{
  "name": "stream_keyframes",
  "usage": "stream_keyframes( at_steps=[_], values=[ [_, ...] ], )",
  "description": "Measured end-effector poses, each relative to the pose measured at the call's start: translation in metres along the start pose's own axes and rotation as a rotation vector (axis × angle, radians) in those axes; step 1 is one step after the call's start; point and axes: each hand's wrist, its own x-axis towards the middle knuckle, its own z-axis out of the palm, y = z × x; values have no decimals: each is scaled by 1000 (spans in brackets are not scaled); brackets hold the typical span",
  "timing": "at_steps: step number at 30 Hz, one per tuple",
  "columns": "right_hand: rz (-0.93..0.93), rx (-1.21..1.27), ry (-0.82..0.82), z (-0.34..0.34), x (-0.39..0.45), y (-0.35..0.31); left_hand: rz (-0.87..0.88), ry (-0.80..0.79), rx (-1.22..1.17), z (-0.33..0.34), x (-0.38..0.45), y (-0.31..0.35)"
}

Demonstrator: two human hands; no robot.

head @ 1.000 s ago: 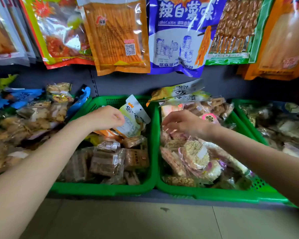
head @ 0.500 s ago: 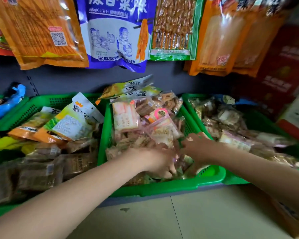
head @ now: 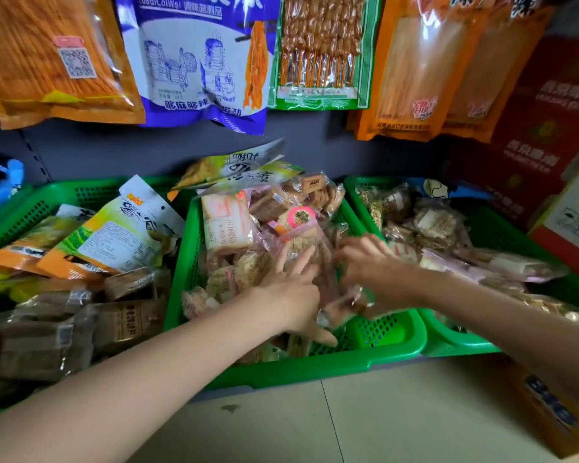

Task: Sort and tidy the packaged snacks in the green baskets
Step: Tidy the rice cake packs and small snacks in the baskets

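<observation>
Three green baskets stand side by side on a low shelf. Both my hands are in the middle basket (head: 315, 369), which is heaped with clear and pink packets of rice cakes and biscuits (head: 224, 225). My left hand (head: 291, 295) lies on the heap with its fingers spread and straight. My right hand (head: 371, 269), blurred, curls its fingers round a clear packet (head: 338, 299) between the two hands. The left basket (head: 64, 195) holds orange-and-white pouches (head: 114, 238) and brown bars (head: 81, 329). The right basket (head: 455, 345) holds more clear packets.
Large snack bags (head: 198, 61) hang on the grey back wall just above the baskets. Red cartons (head: 549, 128) stand at the right, with a cardboard box (head: 549, 412) near my right forearm. Tiled floor (head: 348, 422) lies in front of the shelf.
My view swung right. My left hand let go of the orange-and-white pouch in the left basket and joined my right hand in the middle basket, where both now work among the clear packets.
</observation>
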Motion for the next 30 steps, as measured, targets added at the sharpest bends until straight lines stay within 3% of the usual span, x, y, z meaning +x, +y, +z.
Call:
stream_keyframes(
  at_steps=[5, 8, 10, 14, 18, 22, 27, 30],
  values=[
    [244, 320, 66, -26, -6, 28, -91, -12, 34, 5, 21, 6],
    [289, 558, 128, -28, -2, 28, -133, -45, -96, -1, 22, 1],
    [367, 726, 241, -35, 1, 30, -137, -27, -336, -12, 16, -14],
    [429, 1403, 491, -55, 17, 20, -127, 84, -915, -33, -18, -61],
    [423, 1598, 594, -82, 54, -11, -247, 238, -1428, -36, -70, -116],
    [283, 1700, 441, -102, 104, -67, -518, 312, -1430, -18, -139, -170],
    [108, 1684, 151, -108, 158, -148, -860, 81, -1195, 16, -204, -206],
    [31, 1700, -18, -105, 177, -184, -980, 201, -1058, 33, -214, -223]
  ],
)
